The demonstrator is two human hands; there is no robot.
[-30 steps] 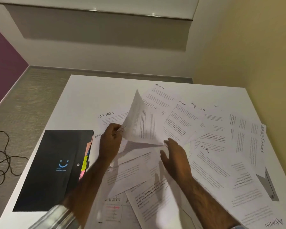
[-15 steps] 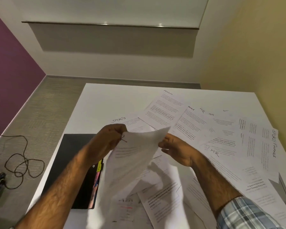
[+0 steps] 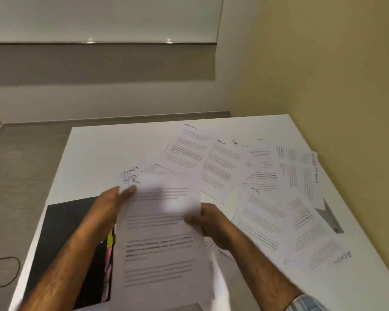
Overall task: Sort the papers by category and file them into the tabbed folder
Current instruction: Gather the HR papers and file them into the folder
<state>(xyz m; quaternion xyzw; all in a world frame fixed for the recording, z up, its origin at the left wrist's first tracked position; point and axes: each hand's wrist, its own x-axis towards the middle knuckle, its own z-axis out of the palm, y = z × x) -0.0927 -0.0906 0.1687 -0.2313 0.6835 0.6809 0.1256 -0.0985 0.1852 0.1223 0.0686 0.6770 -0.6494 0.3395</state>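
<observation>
I have a sheet headed HR (image 3: 160,221) up off the table (image 3: 103,149), held by both hands. My left hand (image 3: 112,205) pinches its top left corner with the thumb on the face, and my right hand (image 3: 209,223) grips the right edge with the fingers curled behind. The sheet hangs partly over the black folder (image 3: 63,243), which lies on the table's left side and looks closed, its coloured tabs (image 3: 110,240) showing just beside the sheet. The other papers (image 3: 222,167) lie overlapping across the right half.

I judge this to be the reading step: the category is known, and nothing looks filed yet. Next I need either a spot for an HR stack, where the other HR sheet (image 3: 263,212) would join it, or the folder opened at the right tab, which means freeing one hand.

Half a second ago the sheet was buckled with its face bent away; now it is flat and readable. A second ago my right hand lay flat over the pile.
</observation>
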